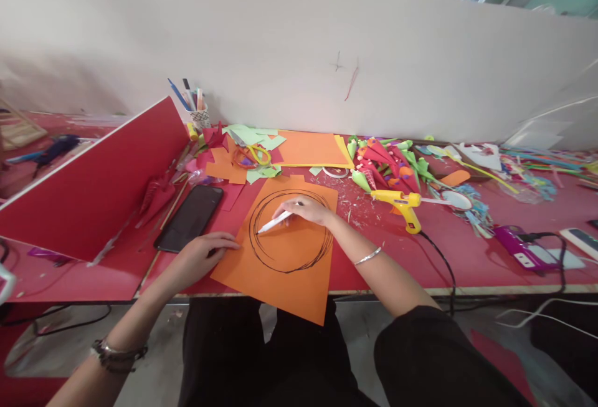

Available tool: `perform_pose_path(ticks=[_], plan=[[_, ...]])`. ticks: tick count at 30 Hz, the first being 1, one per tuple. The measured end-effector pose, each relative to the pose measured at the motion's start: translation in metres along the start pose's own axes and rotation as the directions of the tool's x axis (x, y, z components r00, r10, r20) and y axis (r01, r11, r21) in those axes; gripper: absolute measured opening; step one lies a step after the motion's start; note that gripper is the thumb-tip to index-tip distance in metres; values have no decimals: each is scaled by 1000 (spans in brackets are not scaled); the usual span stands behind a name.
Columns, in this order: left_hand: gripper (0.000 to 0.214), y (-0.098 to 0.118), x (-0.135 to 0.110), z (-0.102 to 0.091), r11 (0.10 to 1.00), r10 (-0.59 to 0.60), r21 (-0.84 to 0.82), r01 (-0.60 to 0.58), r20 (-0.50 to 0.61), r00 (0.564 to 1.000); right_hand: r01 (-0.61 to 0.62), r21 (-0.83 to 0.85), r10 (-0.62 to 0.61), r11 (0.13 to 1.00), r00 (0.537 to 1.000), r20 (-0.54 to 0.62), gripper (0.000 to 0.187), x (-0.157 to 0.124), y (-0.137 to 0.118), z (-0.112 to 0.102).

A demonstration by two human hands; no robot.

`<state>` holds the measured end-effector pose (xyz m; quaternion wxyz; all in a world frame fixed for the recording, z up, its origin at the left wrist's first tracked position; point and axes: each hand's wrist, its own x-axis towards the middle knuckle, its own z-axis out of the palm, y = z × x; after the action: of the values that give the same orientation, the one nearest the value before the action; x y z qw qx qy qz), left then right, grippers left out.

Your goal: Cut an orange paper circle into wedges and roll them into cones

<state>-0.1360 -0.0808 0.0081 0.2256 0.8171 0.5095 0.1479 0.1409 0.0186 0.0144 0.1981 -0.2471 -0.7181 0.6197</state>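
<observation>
Your right hand grips a white marker; your open left hand apparently pins the flimsy orange paper at nine o'clock.

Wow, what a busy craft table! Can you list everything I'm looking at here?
orange sheet: one, orange with black circles drawn on it, front edge of the table
white pen: one, white, tip on the orange sheet
phone: one, black, left of the sheet
glue gun: one, yellow, corded, right of the sheet
scissors: one pair, yellow and orange handles, on paper scraps behind the sheet
pen cup: one, pale, by the wall
divider board: one, red, standing at left
paper cones: a pile, red, green and orange, right rear
table: one, red
left hand: rests at the sheet's left edge
right hand: holds the white pen
</observation>
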Motion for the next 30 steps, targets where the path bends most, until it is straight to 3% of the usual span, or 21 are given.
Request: perform_pose_path(ticks=[5,10,14,21,30], plan=[[31,0,0,-1,1000,5,-27,-5,-11,1000,-31,-133,41,991,996,74,41,6,-5,-2],[31,-1,0,-1,1000,6,-12,-6,-2,1000,-128,-111,153,985,954,257,50,6,-10,-14],[32,0,1,-1,1000,1,-7,-1,4,1000,-181,-84,195,980,959,206,57,9,-7,-19],[32,0,1,-1,1000,7,5,-7,11,1000,-23,-66,30,998,993,115,46,15,-2,-7],[33,0,1,0,1000,-6,-1,6,9,1000,-107,-120,131,987,966,222,65,11,-5,-15]])
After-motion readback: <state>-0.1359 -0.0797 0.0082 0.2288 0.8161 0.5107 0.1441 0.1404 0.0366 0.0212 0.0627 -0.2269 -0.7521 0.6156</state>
